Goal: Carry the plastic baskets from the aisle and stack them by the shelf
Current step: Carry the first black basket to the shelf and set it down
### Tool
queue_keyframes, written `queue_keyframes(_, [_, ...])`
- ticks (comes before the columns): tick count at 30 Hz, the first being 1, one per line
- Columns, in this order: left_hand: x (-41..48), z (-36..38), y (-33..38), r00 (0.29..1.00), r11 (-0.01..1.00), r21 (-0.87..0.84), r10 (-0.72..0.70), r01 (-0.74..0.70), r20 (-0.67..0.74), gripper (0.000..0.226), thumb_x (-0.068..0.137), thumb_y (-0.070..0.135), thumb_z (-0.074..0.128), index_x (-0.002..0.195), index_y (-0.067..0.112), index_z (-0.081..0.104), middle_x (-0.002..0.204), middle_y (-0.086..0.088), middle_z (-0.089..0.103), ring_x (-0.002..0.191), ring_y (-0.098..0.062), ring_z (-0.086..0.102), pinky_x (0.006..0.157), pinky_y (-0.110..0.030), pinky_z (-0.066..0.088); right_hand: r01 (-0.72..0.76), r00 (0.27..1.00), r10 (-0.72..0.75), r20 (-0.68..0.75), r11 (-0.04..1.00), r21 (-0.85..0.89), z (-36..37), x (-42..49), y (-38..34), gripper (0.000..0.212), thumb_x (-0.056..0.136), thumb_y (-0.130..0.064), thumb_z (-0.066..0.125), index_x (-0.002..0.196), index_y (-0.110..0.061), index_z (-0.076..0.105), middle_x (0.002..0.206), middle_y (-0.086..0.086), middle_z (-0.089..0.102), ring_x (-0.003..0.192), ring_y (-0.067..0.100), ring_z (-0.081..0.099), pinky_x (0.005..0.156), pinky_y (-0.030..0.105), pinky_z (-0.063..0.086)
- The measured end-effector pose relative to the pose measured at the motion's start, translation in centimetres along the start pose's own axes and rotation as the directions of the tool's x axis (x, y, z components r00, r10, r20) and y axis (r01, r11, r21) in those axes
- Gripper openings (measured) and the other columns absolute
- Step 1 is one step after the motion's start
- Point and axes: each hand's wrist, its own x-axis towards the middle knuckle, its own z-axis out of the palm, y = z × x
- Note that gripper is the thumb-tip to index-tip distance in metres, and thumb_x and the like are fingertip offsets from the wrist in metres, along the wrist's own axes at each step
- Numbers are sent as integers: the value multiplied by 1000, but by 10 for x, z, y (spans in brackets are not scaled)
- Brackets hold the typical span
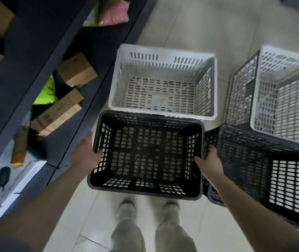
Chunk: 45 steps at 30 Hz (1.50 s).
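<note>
Basket, black [146, 190], mouth up, long axis crosswise; left hand [85, 153] and right hand [210, 160] grasping its side rims.

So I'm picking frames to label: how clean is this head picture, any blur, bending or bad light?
Head view: dim, flat light, no hard glare; wide-angle bending curves the shelf edge; motion blur smears the shoes and the frame edges; the black basket held by the left hand and right hand, and the white basket beyond it, read fairly sharp.
</note>
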Motion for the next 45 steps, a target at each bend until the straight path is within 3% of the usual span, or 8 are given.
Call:
queue_keyframes(7, [66, 58, -40, 997, 997, -8, -75, 75, -9, 83, 83, 20, 66, 148, 17, 14, 137, -23, 48, 119, -43, 52, 96, -50, 47, -115, 990, 113, -80, 993, -20, 44, 73, 42, 75, 92, -19, 58, 149, -4, 11, 141, 21, 46, 122, 40, 50, 87, 40, 44])
queue_keyframes(11, [90, 83, -48, 994, 993, -45, -109, 109, 2, 84, 89, 18, 62, 151, 12, 7, 137, -27, 48, 118, -43, 53, 95, -47, 45, -101, 987, 95, -126, 994, -43, 64, 92, 57, 62, 95, -17, 52, 147, -9, 18, 137, 21, 51, 117, 40, 54, 75, 34, 38])
queue_keyframes(17, [107, 102, -57, 996, 999, 13, -41, 42, -73, 57, 89, 11, 58, 139, 11, 29, 115, -26, 63, 99, -45, 62, 79, -45, 48, -83, 970, 29, -243, 973, -217, 76, 107, 72, 46, 93, -11, 47, 138, -13, 35, 115, 24, 63, 100, 40, 61, 67, 33, 35])
queue_keyframes(24, [97, 102, -66, 992, 998, 57, -33, 40, -122, 34, 87, -2, 50, 120, -2, 42, 95, -30, 62, 80, -41, 58, 64, -39, 42, -47, 970, -7, -242, 976, -214, 74, 105, 75, 37, 89, -8, 51, 125, -8, 43, 109, 24, 64, 96, 41, 61, 67, 33, 39])
queue_keyframes(27, [71, 91, -78, 989, 997, 43, -64, 71, -136, 34, 86, -1, 49, 119, 0, 42, 90, -25, 60, 73, -34, 52, 62, -39, 42, -10, 975, -43, -218, 972, -235, 66, 86, 73, 37, 88, -8, 51, 124, -7, 43, 110, 25, 64, 98, 42, 61, 68, 35, 38])
queue_keyframes(31, [16, 49, -96, 981, 991, 52, -114, 123, -159, 35, 88, 6, 50, 121, 4, 42, 104, -27, 63, 95, -44, 61, 72, -42, 45, 51, 978, -104, -182, 961, -273, 43, 38, 53, 36, 86, -6, 52, 121, -6, 44, 108, 27, 64, 98, 43, 61, 68, 35, 38])
queue_keyframes(37, [-92, -54, -110, 957, 978, 0, -206, 210, -204, 37, 85, 8, 55, 120, 4, 44, 108, -29, 63, 101, -46, 61, 82, -48, 49, 167, 974, -206, -90, 931, -325, -24, -62, -13, 37, 88, -13, 53, 123, -6, 46, 116, 24, 63, 104, 41, 60, 77, 40, 46])
queue_keyframes(45, [-275, -167, -111, 915, 958, -109, -285, 265, -286, 36, 85, 7, 53, 121, 5, 44, 106, -25, 64, 95, -42, 62, 69, -39, 46, 383, 910, -414, -27, 863, -328, -127, -208, -67, 25, 90, -23, 54, 109, -8, 48, 98, 16, 63, 97, 38, 62, 67, 36, 42])
